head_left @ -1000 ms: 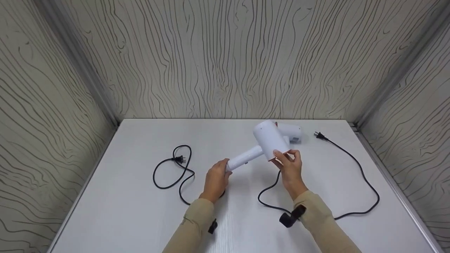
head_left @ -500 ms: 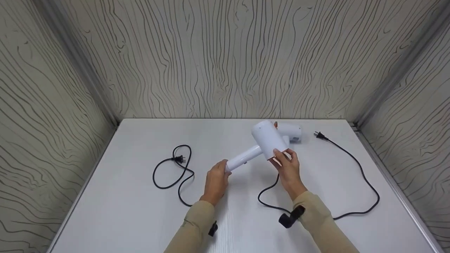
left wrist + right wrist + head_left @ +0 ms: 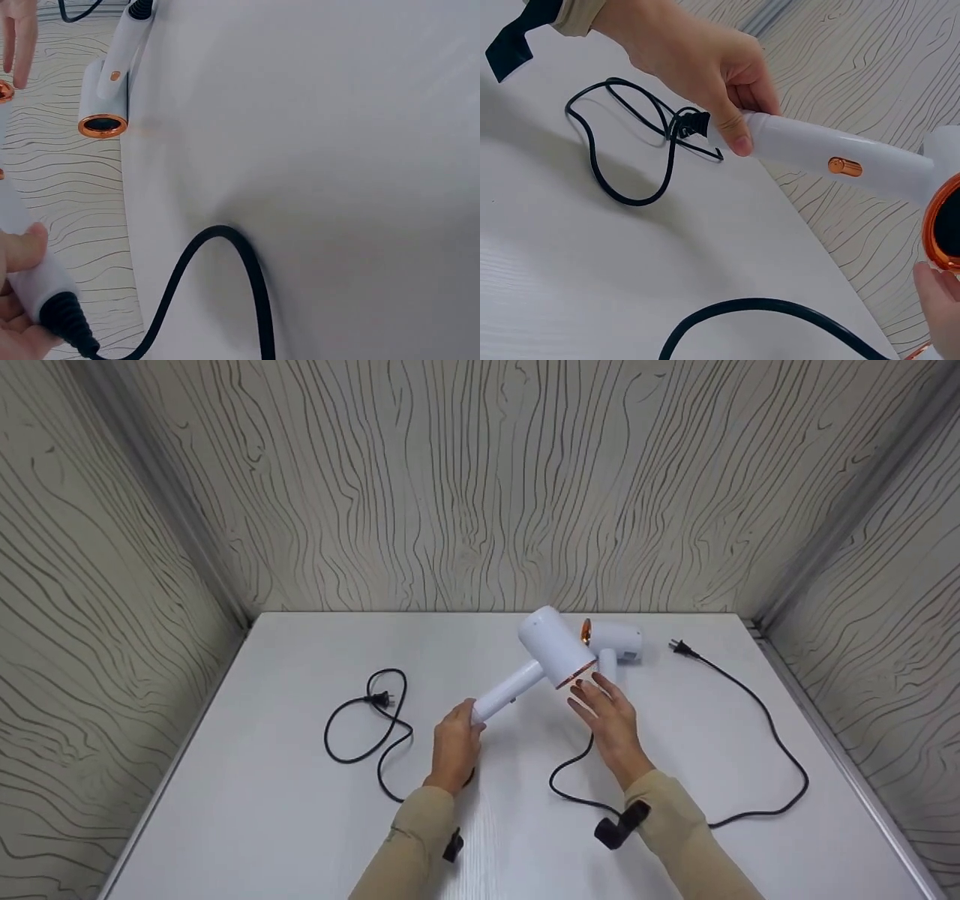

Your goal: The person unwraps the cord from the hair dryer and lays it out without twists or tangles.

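A white hair dryer point(image 3: 553, 643) with a copper-coloured rim is held tilted above the table. My left hand point(image 3: 455, 744) grips the end of its handle; in the right wrist view, the thumb and fingers wrap the handle point(image 3: 802, 146) by the cord, and a copper switch point(image 3: 845, 166) shows. My right hand point(image 3: 613, 727) is beside the rim with its fingers spread and holds nothing. Whether a fingertip touches the rim cannot be told. Behind them a second white hair dryer point(image 3: 621, 640) lies on the table, its handle partly hidden by my right hand.
A looped black cord with a plug point(image 3: 382, 699) lies at the left of the white table point(image 3: 300, 825). Another black cord point(image 3: 776, 735) curves across the right side to its plug point(image 3: 682, 649). Patterned walls point(image 3: 480, 487) enclose the back and sides.
My right hand has let go of the dryer's rim, and its fingers have spread. The held dryer has moved left with my left hand, so more of the second dryer shows.
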Demonstrator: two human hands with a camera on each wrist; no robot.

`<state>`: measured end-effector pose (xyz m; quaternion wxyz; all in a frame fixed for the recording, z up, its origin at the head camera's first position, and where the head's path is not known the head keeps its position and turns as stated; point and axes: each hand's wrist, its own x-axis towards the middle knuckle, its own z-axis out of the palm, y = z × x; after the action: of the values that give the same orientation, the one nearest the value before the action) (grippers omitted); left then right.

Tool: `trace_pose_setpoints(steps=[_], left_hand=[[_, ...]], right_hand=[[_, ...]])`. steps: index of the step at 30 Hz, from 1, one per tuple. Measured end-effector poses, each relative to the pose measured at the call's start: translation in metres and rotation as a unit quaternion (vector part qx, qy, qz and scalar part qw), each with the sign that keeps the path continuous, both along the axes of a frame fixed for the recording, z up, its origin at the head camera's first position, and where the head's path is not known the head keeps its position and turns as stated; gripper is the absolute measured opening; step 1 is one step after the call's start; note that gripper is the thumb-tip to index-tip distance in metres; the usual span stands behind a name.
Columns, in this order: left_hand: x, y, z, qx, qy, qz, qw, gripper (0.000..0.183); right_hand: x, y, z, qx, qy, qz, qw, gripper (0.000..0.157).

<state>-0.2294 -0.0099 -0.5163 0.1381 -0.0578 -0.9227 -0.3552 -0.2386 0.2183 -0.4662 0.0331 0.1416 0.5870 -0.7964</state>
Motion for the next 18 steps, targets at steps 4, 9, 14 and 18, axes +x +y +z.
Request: trace_pose_setpoints(steps=[4,9,14,18], left_hand=[[-0.003,-0.002,-0.006,0.000,-0.014,0.003,0.9999,0.042],[-0.009,-0.007,-0.014,-0.016,-0.026,0.008,0.9995,0.042],[-0.014,-0.008,-0.020,-0.068,-0.010,0.028,0.9972,0.038],[-0.017,-0.008,-0.022,-0.076,-0.013,0.038,0.9963,0.035]], right_hand=[[-0.001,-0.002,-0.005,0.004,-0.002,0.004,1.000,0.067],[0.002,-0.011,-0.013,0.021,-0.009,0.001,1.000,0.058],[0.003,-0.020,-0.019,0.040,-0.028,0.002,0.999,0.051],[0.004,-0.031,-0.024,0.079,-0.051,0.016,0.995,0.048]])
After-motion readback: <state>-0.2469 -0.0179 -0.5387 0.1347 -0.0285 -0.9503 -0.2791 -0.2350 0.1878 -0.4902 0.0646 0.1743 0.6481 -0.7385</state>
